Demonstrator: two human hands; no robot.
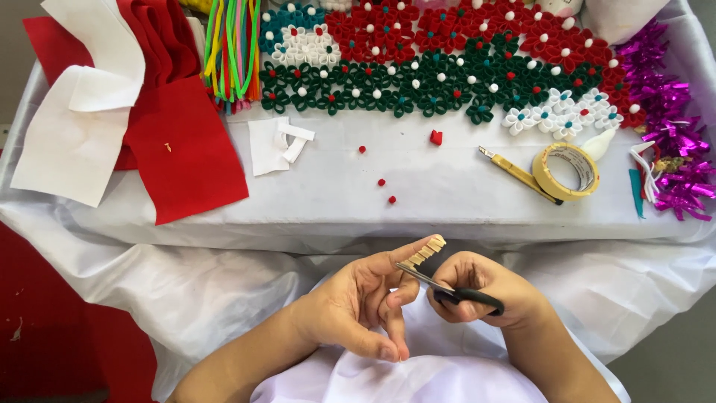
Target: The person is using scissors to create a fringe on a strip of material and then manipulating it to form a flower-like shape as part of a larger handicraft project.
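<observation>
My left hand (365, 298) pinches a small cream felt strip (425, 251) with a fringed edge between thumb and forefinger, just below the table's front edge. My right hand (485, 291) grips black-handled scissors (451, 287); their blades point up-left and meet the strip's lower edge. Both hands hover over my lap, which is covered in white cloth.
The white-covered table (418, 186) carries red and white felt sheets (179, 142), coloured pipe cleaners (233, 52), rows of red, green and white felt flowers (447, 60), a yellow tape roll (570, 172), a yellow craft knife (518, 173), purple tinsel (675, 127) and small red pom-poms (382, 182).
</observation>
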